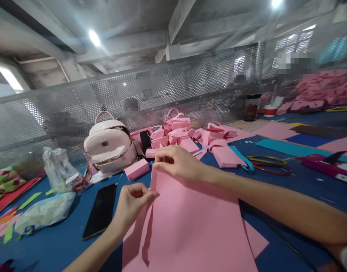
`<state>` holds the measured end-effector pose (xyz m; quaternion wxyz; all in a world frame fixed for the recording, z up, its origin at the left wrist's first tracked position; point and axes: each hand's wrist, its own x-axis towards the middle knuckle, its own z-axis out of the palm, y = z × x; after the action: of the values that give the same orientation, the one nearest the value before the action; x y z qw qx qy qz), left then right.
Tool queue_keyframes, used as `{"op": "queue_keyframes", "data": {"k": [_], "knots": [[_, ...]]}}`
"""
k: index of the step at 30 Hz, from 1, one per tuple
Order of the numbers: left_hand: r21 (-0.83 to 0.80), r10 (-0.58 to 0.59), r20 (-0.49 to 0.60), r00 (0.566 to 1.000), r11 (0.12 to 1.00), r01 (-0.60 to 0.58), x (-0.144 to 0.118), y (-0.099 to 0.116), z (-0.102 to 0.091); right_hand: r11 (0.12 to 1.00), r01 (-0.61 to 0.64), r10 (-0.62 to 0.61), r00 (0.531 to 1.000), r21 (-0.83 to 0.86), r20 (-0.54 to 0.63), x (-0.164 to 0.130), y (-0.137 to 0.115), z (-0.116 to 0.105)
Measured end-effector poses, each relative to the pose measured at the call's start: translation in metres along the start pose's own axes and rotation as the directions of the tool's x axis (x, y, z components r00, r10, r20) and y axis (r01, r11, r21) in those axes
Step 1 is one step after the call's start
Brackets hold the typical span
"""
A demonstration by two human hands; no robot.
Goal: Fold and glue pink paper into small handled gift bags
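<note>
A large pink sheet (190,223) is held up off the blue bench (62,241) by both hands. Its upper left corner is pinched by the right hand (177,163), whose fingers are closed over the top edge, while the left edge just below is nipped between thumb and fingers of the left hand (133,202). A narrow strip along that left edge appears to be turned over, so a first fold is judged to be begun; the rest of the sheet is seen flat and unfolded. Beyond the right hand, a heap of finished pink paper bags (187,138) with handles is piled, and one small pink box (136,169) lies just past the left hand. Left of the left hand a dark phone (101,209) is laid flat. No brand, label or writing can be read anywhere.
</note>
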<state>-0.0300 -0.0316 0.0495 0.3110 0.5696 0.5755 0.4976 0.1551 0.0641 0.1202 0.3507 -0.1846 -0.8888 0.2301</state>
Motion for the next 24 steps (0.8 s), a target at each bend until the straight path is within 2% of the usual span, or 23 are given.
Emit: {"op": "queue_keyframes", "data": {"k": [3, 9, 15, 20, 24], "knots": [[0.025, 0.047, -0.032, 0.998, 0.999, -0.046, 0.0, -0.001, -0.001, 1.0, -0.003, 0.003, 1.0, 0.005, -0.012, 0.001, 0.001, 0.0], [0.008, 0.05, 0.008, 0.999, 0.999, -0.05, 0.006, -0.005, -0.001, 1.0, -0.003, 0.002, 0.999, -0.015, -0.04, 0.002, 0.005, -0.003], [0.038, 0.097, -0.042, 0.994, 0.995, -0.095, 0.0, -0.006, -0.002, 1.0, 0.007, -0.007, 0.999, -0.012, -0.041, 0.003, 0.01, -0.001], [-0.008, 0.057, 0.012, 0.998, 0.998, -0.057, 0.008, -0.008, -0.004, 0.999, 0.023, -0.026, 0.996, -0.037, -0.084, 0.004, 0.01, -0.007], [0.01, 0.072, 0.019, 0.997, 0.997, -0.073, 0.009, -0.008, -0.005, 0.999, 0.027, -0.031, 0.996, -0.045, -0.079, 0.003, 0.007, -0.01]]}}
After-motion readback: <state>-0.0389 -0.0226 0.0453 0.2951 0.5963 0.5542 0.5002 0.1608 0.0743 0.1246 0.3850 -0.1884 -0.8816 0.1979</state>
